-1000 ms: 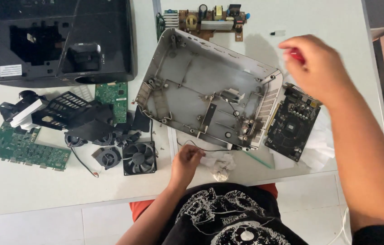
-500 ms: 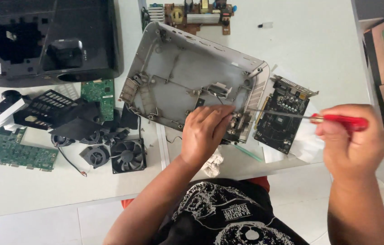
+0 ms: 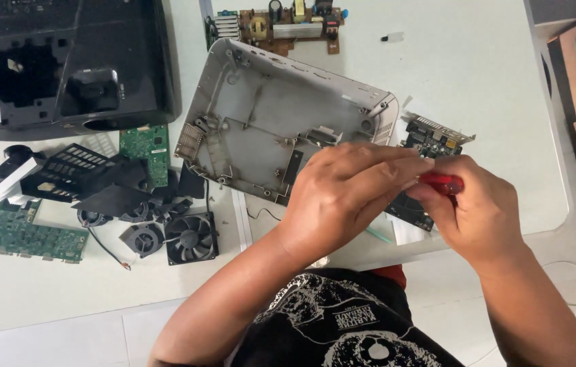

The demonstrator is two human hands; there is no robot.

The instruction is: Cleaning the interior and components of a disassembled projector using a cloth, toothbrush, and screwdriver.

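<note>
a: while your left hand [image 3: 342, 194] rests closed over the grey casing [image 3: 267, 122] edge, what does your right hand [image 3: 478, 217] hold?
b: it grips the red screwdriver [image 3: 441, 182], beside the casing.

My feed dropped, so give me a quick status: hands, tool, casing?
Right hand shut on red-handled screwdriver. Left hand touches the handle, over the grey casing. Hands hide the tip. Black circuit board beside the casing.
</note>
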